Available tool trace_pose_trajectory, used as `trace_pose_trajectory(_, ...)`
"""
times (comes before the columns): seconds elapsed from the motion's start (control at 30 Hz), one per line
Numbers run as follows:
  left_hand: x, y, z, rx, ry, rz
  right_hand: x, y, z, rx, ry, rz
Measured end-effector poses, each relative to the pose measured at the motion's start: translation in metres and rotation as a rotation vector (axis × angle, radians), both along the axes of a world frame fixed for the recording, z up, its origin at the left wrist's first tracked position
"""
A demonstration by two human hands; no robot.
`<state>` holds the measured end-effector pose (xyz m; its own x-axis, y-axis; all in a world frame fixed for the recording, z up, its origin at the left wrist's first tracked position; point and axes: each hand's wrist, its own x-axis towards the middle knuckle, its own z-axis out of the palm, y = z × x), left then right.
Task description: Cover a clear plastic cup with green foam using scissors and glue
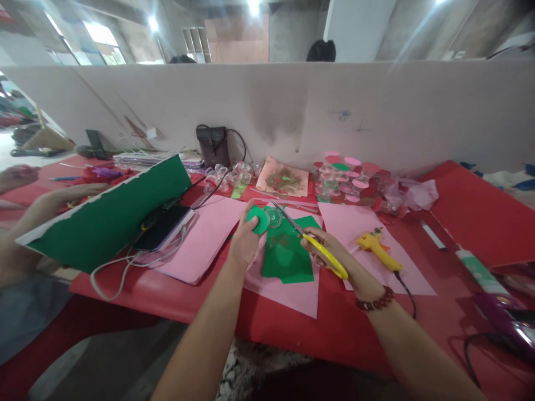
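My left hand [245,240] is closed on a small clear plastic cup [275,218] with a round green disc [258,220] on its near end. In my right hand [321,245] are scissors with yellow handles [328,258], their metal blades pointing up and left near the cup. Below both hands lies a cut green sheet [288,256] on top of a pink sheet [303,301]. A yellow glue gun [379,249] rests on another pink sheet [407,278] to the right of my right hand.
A green board [112,214] stands at the left, with a phone [163,229] and white cable before it. Beyond it are another person's hands [79,192]. Clear cups with coloured discs [351,175] are stacked at the back, near a dark bag [212,146]. A marker [433,235] lies right.
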<state>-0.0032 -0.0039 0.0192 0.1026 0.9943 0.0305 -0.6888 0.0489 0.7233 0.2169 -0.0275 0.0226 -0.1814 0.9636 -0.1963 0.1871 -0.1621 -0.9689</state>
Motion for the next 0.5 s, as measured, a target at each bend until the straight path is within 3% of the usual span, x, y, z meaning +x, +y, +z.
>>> trace_pose_trajectory(0.1,-0.001,0.000,-0.002,-0.008,0.008,0.008,0.001,0.002,-0.003,-0.053,-0.014,0.002)
trace_pose_trajectory(0.3,0.000,-0.001,0.001,-0.020,0.014,0.000,0.009,0.005,-0.018,0.225,-0.213,-0.020)
trace_pose_trajectory(0.4,0.002,-0.001,0.003,-0.005,0.004,0.022,0.010,0.002,-0.013,0.377,-0.313,-0.009)
trace_pose_trajectory(0.5,0.003,0.000,0.003,0.004,-0.009,0.037,0.009,-0.001,-0.007,0.437,-0.417,-0.048)
